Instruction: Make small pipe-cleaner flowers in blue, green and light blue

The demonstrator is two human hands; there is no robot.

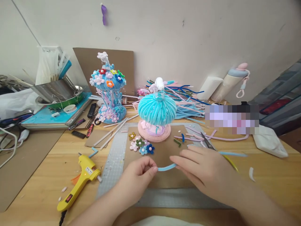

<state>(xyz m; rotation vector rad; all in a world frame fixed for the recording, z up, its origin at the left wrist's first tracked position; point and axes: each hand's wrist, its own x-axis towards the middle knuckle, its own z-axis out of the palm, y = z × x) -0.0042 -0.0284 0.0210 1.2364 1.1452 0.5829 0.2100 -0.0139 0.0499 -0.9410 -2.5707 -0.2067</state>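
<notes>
A short piece of light blue pipe cleaner [166, 168] stretches between my two hands over a brown cardboard sheet [162, 180]. My left hand [141, 175] pinches its left end between thumb and forefinger. At the other end, my right hand [199, 164] grips it with the fingertips. Just beyond them lies a cluster of small pipe-cleaner flowers [142, 145] in gold, pink, green and blue. Behind the cardboard's middle stands a turquoise domed pipe-cleaner piece [157, 110] on a pink round base [155, 136]. Scissors [207, 142] lie past my right hand, their handles partly hidden by it.
A yellow glue gun [82, 180] rests at left on the table. Behind it stand a flower-covered blue pipe-cleaner piece [109, 81] and a metal bowl [56, 91]. Loose pipe cleaners [188, 108] are heaped at the back. A bottle [231, 81] leans at right.
</notes>
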